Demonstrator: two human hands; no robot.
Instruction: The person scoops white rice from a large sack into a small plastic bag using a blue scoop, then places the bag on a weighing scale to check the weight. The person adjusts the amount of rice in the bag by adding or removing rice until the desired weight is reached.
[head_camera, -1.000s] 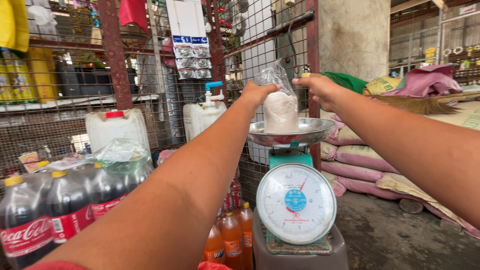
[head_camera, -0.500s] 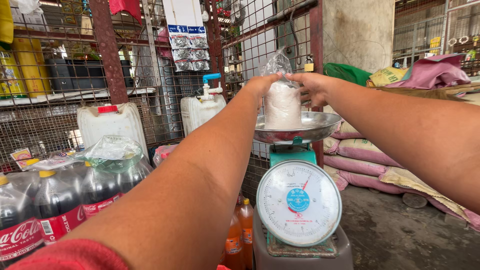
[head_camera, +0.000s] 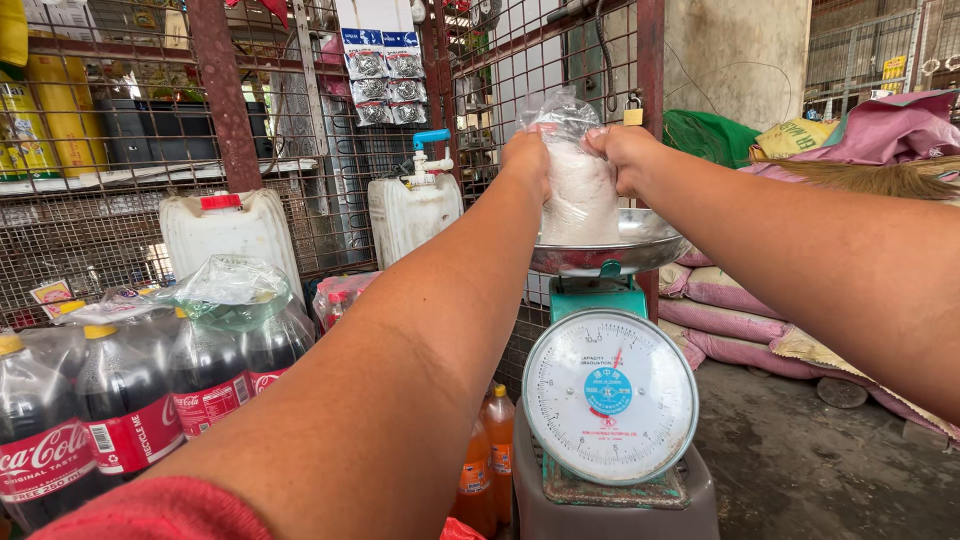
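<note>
Dark soda bottles (head_camera: 120, 400) are seen at far left. The clear bag of white grains (head_camera: 578, 190) is gripped between the left hand (head_camera: 527, 158) and right hand (head_camera: 622, 155), fingers clenched on its sides, over the scale's metal pan (head_camera: 610, 255).

soft daylight fills the scene, brightest behind the wire mesh (head_camera: 120, 230); a glint sits on the metal scale pan (head_camera: 640, 250), the near forearms go slightly soft, and straight posts bow at the edges.
</note>
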